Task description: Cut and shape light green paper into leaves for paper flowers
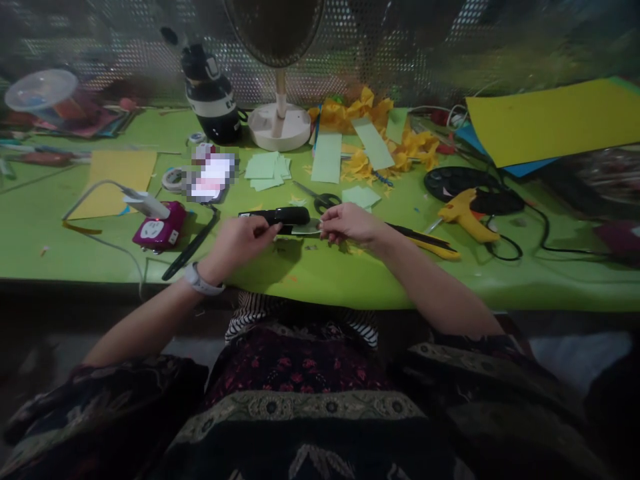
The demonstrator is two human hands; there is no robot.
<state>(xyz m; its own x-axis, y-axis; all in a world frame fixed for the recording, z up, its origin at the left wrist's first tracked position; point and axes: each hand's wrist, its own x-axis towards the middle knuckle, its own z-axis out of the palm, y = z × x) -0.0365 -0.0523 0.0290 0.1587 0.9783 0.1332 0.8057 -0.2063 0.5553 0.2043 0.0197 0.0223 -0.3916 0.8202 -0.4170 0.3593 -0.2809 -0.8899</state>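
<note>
A black stapler [293,215] lies near the front of the green table. My left hand [245,241], with a watch on its wrist, is closed about the stapler's left part, the thumb along its near side. Some of those fingers are hidden. My right hand [350,223] pinches the right end of a small pale green paper piece [306,230], whose other end is at the stapler's jaw. Just behind the right hand are black-handled scissors [327,201] and cut green papers [361,197]. A yellow-and-black cutter [430,244] lies beside the right forearm.
Behind stand a fan [280,130] and a bottle [213,100]. A phone [213,179], green paper squares [267,167] and orange crepe paper [413,150] lie midway. A purple socket adapter [163,227] is left; a yellow glue gun [465,217] with its cord is right.
</note>
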